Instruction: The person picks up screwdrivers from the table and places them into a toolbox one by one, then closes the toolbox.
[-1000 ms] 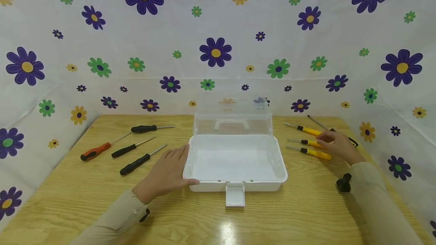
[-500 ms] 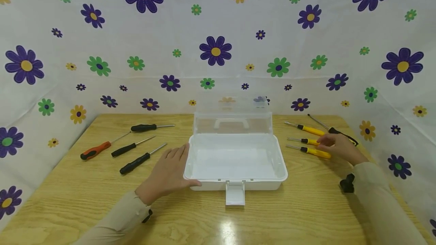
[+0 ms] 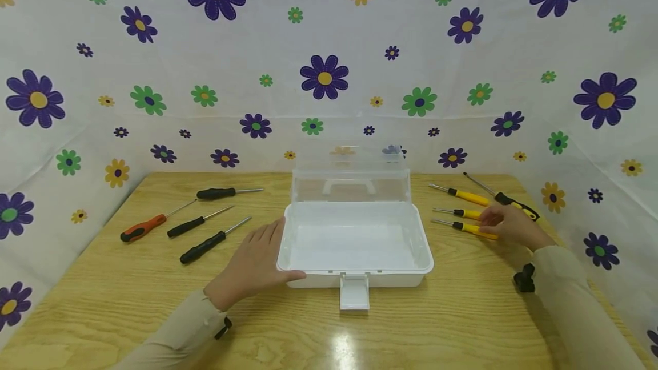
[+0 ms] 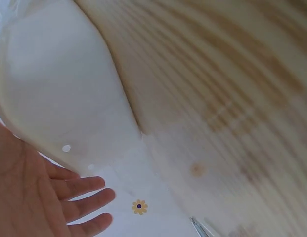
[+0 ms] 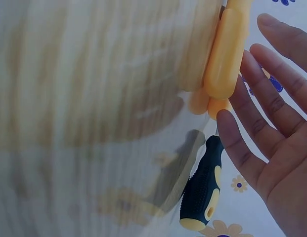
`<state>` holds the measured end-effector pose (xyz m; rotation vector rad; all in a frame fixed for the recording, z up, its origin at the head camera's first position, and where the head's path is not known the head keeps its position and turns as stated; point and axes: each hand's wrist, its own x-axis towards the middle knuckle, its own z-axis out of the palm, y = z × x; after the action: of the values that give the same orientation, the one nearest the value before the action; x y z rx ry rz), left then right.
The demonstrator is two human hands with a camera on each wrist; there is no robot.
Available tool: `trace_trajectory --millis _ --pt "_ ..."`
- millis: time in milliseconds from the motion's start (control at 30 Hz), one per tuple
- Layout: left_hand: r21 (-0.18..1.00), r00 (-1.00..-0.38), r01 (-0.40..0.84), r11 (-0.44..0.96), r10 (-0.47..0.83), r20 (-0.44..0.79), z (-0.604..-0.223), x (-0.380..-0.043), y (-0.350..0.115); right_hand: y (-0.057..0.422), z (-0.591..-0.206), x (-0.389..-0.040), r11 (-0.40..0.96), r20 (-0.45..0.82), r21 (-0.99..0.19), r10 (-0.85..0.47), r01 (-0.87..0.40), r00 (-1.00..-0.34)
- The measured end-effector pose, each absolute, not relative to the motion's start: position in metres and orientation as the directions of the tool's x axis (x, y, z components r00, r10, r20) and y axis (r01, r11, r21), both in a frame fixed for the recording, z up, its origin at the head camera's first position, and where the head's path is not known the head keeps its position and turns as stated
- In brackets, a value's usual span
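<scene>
My left hand (image 3: 252, 264) lies along the left side of a white plastic toolbox (image 3: 360, 280), thumb at the front rim. Its fingers are straight in the left wrist view, beside the box wall (image 4: 69, 74). On the right, my right hand (image 3: 509, 225) hovers over the handle ends of three yellow screwdrivers, closest to the nearest one (image 3: 470, 228). In the right wrist view its fingers (image 5: 272, 106) are spread and relaxed beside a yellow handle (image 5: 225, 54), not wrapped round it. A black-and-yellow screwdriver (image 3: 509, 200) lies behind that hand.
The toolbox's clear lid (image 3: 308, 184) stands raised at the back, and its latch (image 3: 354, 294) hangs down in front. Left of the box lie an orange screwdriver (image 3: 146, 227) and three black ones, the nearest (image 3: 203, 248) close to my left hand. A flowered cloth (image 3: 329, 27) surrounds the table.
My right hand has shifted slightly toward me, to the nearest yellow screwdriver's handle, showing more of the black-and-yellow screwdriver. My left thumb has slid a little right along the box front.
</scene>
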<state>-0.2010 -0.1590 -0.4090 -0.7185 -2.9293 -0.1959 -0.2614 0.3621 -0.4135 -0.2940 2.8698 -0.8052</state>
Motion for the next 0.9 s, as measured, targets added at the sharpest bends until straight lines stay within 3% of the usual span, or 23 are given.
trace_trajectory --millis 300,900 --pt "-0.008 -0.848 0.492 0.870 0.482 0.221 -0.4098 -0.2009 -0.1598 0.3650 -0.4172 -0.2607 0.835 -0.094 -0.528 -0.240 -0.156 -0.966" --pt "-0.097 -0.822 0.496 0.863 0.503 0.267 -0.4133 -0.2031 -0.1603 0.3622 -0.4160 -0.2580 0.839 -0.095 -0.516 -0.255 -0.171 -0.962"
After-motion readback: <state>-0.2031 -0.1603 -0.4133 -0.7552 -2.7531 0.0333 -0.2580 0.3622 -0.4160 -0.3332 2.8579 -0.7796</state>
